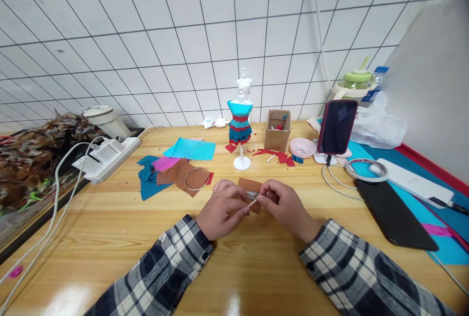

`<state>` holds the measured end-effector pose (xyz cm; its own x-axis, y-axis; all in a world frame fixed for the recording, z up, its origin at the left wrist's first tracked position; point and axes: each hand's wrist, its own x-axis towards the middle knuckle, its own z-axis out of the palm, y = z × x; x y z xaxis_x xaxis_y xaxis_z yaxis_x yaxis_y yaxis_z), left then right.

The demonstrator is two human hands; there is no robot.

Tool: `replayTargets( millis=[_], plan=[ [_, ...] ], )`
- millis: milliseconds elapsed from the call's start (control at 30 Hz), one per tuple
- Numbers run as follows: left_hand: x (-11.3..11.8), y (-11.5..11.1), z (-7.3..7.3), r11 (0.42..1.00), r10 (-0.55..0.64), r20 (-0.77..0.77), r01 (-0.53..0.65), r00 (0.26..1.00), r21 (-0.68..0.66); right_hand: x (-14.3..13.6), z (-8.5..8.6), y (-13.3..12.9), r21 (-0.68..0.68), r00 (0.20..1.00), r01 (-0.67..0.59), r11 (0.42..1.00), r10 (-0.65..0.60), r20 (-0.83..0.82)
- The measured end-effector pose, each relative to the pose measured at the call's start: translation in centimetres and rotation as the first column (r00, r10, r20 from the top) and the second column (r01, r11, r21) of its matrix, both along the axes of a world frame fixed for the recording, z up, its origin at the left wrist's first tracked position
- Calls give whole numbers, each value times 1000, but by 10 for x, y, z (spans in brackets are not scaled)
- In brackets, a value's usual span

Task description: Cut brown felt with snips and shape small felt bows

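Observation:
In the head view my left hand (226, 210) and my right hand (285, 204) are close together over the near middle of the table. Both are closed, pinching the two ends of a thin white strip (252, 203). Its exact kind cannot be made out. Beneath the fingers lies a piece of brown fabric (250, 183), partly covered by both hands. Metal blades, seemingly of small scissors (251, 194), show between the hands; their handles are hidden. Straight beyond stands a small white mannequin (242, 163) wearing a blue and red layered dress (240, 118).
Left are fabric pieces (190, 149) with a hoop (197, 179) and a power strip (110, 159). Behind right stand a cardboard box (277, 137), a pink bowl (302, 148) and a propped phone (337, 127). A black tablet-like slab (397, 216) and tape roll (366, 170) lie right.

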<state>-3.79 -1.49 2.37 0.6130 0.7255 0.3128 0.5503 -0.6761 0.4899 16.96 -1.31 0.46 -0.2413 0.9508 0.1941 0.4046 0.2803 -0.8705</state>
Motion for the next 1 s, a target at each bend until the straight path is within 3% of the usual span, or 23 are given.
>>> replayTargets(
  millis=[133, 233, 333, 433, 533, 667, 867, 1000],
  plan=[
    [2, 0, -2, 997, -54, 94, 59, 994, -54, 0, -1, 2, -46, 1000, 30, 998, -30, 6],
    [3, 1, -5, 995, -8, 155, 23, 988, -96, 2, -1, 5, -18, 999, 52, 998, -52, 1],
    [3, 5, -9, 967, 150, 265, -86, 953, -238, 3, -1, 5, 120, 997, 72, 990, -73, -1],
    [2, 8, -14, 880, 331, 429, -111, 840, -462, 2, -1, 1, 220, 990, 141, 965, -139, -24],
    [5, 7, -19, 817, 380, 586, 38, 716, -576, 0, 1, -2, 322, 984, 170, 931, -180, 2],
    [17, -1, -20, 743, 343, 737, 311, 583, -592, -1, 5, -4, 548, 976, 9, 837, -127, 177],
    [37, -12, -12, 646, 341, 672, 355, 658, -675, 1, 4, 0, 619, 937, -109, 778, -128, 326],
    [45, -17, -12, 586, 350, 712, 451, 608, -673, 6, 1, 3, 669, 917, -124, 733, -172, 360]
  ],
)
